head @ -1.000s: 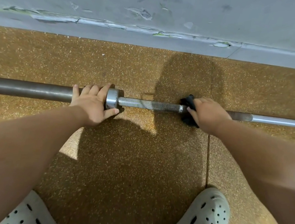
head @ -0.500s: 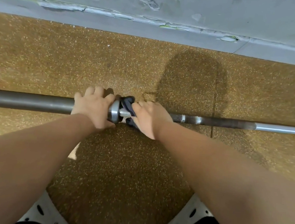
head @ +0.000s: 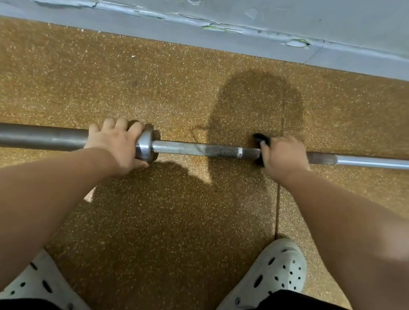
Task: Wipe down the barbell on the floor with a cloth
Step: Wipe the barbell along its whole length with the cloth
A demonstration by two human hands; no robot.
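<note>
Lying across the speckled floor (head: pixel 164 226), the barbell (head: pixel 194 149) is being gripped right beside its collar (head: pixel 145 145) by the left hand (head: pixel 118 142). The right hand (head: pixel 284 159), having slid away from the collar, is clutching a dark cloth (head: pixel 260 137), seemingly wrapped round the bar though mostly hidden.

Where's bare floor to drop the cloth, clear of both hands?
Free: floor strip between barbell and wall; floor between barbell and shoes. Crowded: the barbell itself, left hand at the collar, right hand gripping the cloth.
</note>
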